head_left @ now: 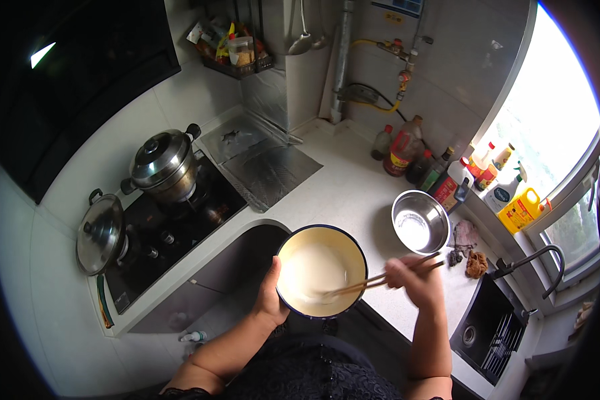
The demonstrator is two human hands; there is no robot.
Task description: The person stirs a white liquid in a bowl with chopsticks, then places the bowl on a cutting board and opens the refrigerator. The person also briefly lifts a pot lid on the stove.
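Note:
My left hand [271, 297] grips the left side of a cream enamel bowl [290, 303] with a dark blue rim, thumb at the rim. A pale, creamy liquid [317, 267] fills its lower part. In my right hand [417, 280] is a pair of wooden chopsticks [370, 283], their tips dipped in the liquid near the bowl's near side. The right hand is slightly smeared by motion, its fingers closed around the sticks. Beyond it a shiny steel bowl [420, 222] stands on the white counter [353, 193], apart from the hand.
A lidded steel pot [163, 167] and a lidded pan [101, 233] sit on the black gas hob [210, 213] at left. Several sauce bottles [403, 150] line the wall. A black sink [490, 327] with a curved tap [557, 267] lies at right, near a brown scrubber [477, 265].

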